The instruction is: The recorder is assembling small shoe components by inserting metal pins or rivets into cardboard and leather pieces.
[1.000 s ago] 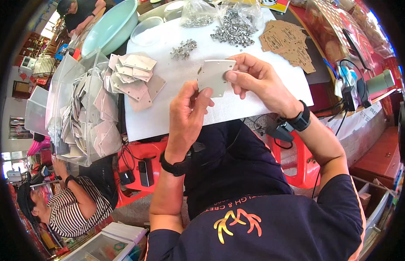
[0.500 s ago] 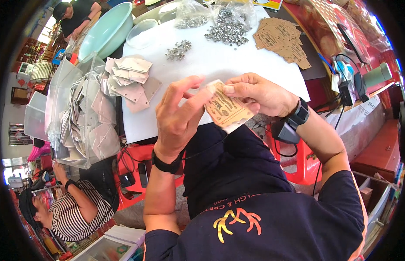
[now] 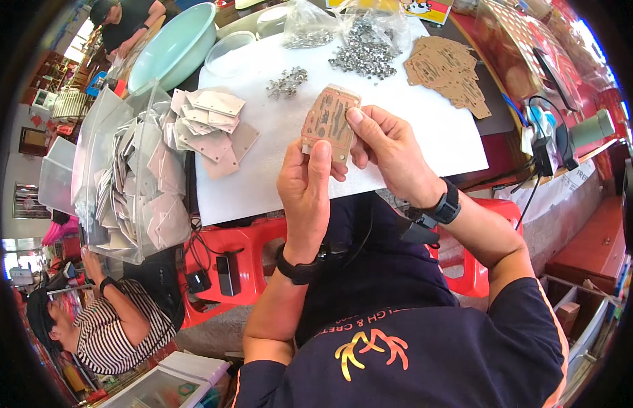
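Note:
Over the near part of the white sheet, both hands hold up a brown printed card (image 3: 332, 122), its dark pattern facing me. A paler edge shows along its top and side, as if another piece lies behind. My left hand (image 3: 305, 198) grips the card's lower edge, thumb in front and fingers mostly hidden behind. My right hand (image 3: 398, 153) pinches its right side, thumb on the face. Beyond the card lies a small heap of metal fasteners (image 3: 287, 83). Similar brown cards (image 3: 444, 71) are spread at the far right.
Pale square pieces with holes (image 3: 214, 126) are piled left, beside a clear plastic bin (image 3: 136, 248) full of them. Bagged metal pieces (image 3: 364, 51) spill at the back near a pale green basin (image 3: 174, 47). A person in stripes (image 3: 126, 326) sits left; another (image 3: 123, 27) works farther off.
The card has moved away from me and slightly left, turning more upright with its print toward me. My left hand has gone from raised, spread fingers to gripping the card's lower edge.

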`<state>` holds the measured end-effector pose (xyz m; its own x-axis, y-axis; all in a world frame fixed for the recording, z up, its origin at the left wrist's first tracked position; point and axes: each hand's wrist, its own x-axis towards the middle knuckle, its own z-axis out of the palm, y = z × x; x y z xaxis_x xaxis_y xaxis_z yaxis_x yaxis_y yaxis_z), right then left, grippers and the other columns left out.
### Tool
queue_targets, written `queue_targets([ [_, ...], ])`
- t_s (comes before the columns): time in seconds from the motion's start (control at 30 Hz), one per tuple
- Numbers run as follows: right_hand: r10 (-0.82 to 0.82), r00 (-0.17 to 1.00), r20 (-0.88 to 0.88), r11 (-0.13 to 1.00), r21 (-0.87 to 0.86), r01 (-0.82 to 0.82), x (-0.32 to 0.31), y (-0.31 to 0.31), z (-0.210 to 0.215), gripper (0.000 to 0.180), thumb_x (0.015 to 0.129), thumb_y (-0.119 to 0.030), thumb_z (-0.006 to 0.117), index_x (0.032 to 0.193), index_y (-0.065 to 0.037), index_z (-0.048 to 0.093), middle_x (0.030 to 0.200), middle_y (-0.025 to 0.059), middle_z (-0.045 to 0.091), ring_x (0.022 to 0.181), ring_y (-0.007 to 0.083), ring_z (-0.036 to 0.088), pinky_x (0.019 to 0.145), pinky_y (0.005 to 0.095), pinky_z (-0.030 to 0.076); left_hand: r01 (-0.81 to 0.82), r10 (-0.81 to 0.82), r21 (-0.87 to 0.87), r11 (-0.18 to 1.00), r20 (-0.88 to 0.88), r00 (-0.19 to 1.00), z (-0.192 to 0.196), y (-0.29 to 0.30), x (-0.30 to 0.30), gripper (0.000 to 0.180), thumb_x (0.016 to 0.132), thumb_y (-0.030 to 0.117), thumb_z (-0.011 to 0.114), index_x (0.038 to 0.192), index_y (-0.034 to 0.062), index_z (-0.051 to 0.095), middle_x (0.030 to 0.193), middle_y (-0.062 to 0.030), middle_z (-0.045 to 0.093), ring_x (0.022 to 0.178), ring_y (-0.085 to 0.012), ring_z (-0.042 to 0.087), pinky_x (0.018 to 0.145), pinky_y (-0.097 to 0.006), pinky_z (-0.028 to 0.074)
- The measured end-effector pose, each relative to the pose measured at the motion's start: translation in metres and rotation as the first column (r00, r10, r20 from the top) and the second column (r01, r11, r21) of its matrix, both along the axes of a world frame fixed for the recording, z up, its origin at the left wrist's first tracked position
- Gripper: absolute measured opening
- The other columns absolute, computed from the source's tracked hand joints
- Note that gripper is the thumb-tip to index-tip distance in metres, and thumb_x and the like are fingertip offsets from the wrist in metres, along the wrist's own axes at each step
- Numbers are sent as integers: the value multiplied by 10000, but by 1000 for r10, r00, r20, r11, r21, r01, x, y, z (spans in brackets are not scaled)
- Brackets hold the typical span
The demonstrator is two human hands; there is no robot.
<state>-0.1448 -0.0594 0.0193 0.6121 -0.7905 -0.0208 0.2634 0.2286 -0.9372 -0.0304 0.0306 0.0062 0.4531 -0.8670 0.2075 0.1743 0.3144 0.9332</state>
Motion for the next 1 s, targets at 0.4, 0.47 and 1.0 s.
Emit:
queue_targets([
  [0.4, 40, 987, -154, 981, -181, -68, -21, -21, 20, 318, 978, -358, 598, 963, -47, 666, 790, -21, 639, 619, 19, 497, 557, 173, 420, 204, -223, 133, 970, 146, 964, 23, 0, 20, 278, 1018, 194, 523, 1170, -31, 581, 818, -43, 630, 641, -78, 566, 559, -216, 448],
  [0.47, 30, 993, -114, 991, -124, -44, -20, -20, 15, 316, 978, -355, 598, 966, -46, 665, 804, -19, 643, 617, 21, 499, 555, 173, 422, 223, -237, 108, 969, 142, 961, 22, -1, 19, 293, 1023, 197, 512, 1187, -36, 581, 835, -53, 641, 656, -84, 582, 562, -219, 458],
  [1.0, 219, 908, 357, 882, 325, -341, -24, -24, -14, 356, 1011, -356, 519, 1139, -38, 614, 1017, 57, 687, 721, 68, 554, 666, 244, 475, 135, -131, -28, 990, 118, 984, 31, -1, 2, 300, 1044, 164, 451, 1172, -65, 597, 896, -95, 671, 718, -114, 636, 639, -251, 536],
])
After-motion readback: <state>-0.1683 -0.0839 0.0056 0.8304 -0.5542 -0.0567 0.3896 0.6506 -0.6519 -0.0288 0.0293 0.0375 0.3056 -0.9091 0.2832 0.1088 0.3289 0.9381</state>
